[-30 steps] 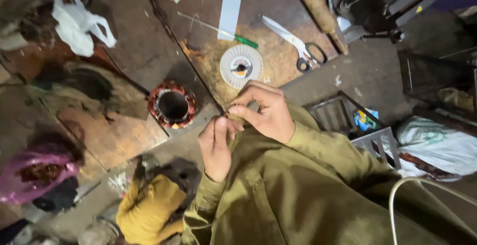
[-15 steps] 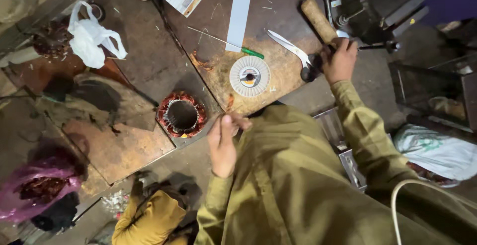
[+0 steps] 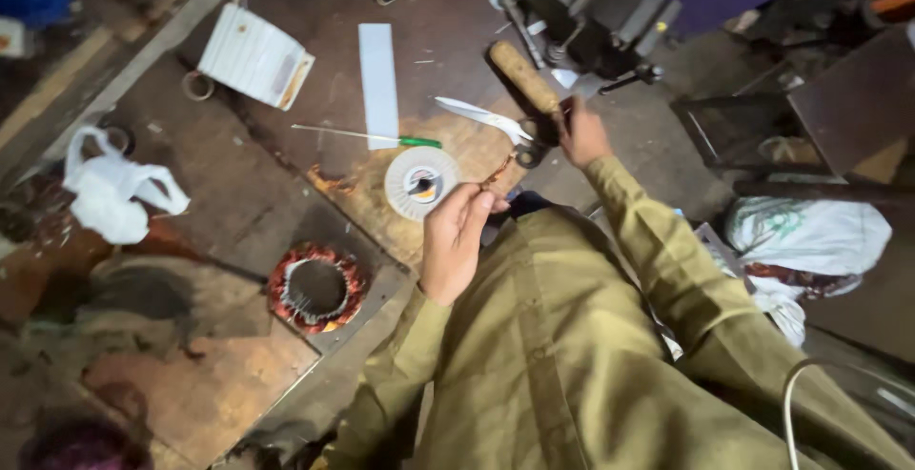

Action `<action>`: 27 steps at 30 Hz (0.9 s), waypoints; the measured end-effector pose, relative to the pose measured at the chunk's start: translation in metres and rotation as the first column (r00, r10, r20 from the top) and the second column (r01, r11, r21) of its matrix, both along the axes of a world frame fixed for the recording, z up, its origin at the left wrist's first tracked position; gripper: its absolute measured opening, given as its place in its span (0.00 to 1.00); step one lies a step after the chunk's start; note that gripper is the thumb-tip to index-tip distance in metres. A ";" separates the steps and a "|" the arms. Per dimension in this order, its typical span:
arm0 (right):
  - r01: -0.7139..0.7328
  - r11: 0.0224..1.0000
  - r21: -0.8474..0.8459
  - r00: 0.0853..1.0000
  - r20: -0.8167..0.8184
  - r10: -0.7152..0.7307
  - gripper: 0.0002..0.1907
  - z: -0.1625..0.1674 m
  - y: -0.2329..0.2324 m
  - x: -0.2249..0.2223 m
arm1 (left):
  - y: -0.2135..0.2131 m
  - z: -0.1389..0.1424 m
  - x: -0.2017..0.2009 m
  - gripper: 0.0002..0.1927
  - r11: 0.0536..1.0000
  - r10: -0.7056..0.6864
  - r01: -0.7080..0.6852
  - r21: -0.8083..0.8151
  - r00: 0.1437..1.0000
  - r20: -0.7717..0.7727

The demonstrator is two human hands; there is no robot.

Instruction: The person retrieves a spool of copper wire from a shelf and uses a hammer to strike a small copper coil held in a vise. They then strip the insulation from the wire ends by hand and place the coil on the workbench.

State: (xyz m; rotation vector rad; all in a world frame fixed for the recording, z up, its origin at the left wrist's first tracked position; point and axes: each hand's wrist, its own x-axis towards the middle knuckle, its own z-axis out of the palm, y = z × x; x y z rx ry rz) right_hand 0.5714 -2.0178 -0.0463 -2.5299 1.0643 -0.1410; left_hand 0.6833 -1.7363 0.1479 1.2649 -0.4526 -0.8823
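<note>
Left hand [image 3: 456, 241] pinching copper wire [image 3: 496, 173] near surface's front edge, beside white spool [image 3: 420, 182]; right hand [image 3: 581, 133] closing on scissors [image 3: 510, 129]. Wire uncut; coil [image 3: 315, 287] waiting at left edge.

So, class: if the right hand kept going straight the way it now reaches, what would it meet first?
The right hand is already at the scissors; their handles seem first, with the wooden handle just beyond, though depth is unclear.

a cluttered repair workshop: a worn wooden workbench [image 3: 238, 213] holds a copper-wound motor stator [image 3: 315, 288], scissors [image 3: 491, 124], a green-handled screwdriver [image 3: 367, 135] and a metal vise [image 3: 591, 22].
</note>
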 end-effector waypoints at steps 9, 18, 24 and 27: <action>0.113 0.788 0.605 0.927 0.222 -0.303 0.16 0.103 0.011 -0.107 | -0.112 -0.051 -0.007 0.11 0.984 -0.022 -0.002 0.180 0.991 0.133; 0.118 0.927 0.357 0.898 0.360 -0.253 0.13 0.146 -0.128 -0.114 | -0.262 -0.125 -0.033 0.15 0.999 -0.024 0.036 0.033 0.953 -0.301; -0.130 0.953 0.274 0.931 0.365 0.022 0.11 0.168 -0.174 -0.105 | -0.280 -0.149 -0.061 0.14 0.980 0.183 -0.144 0.136 0.920 -0.346; -0.211 0.933 0.292 0.932 0.347 0.102 0.13 0.169 -0.180 -0.094 | -0.279 -0.147 -0.068 0.14 0.974 0.218 -0.221 0.045 0.871 -0.440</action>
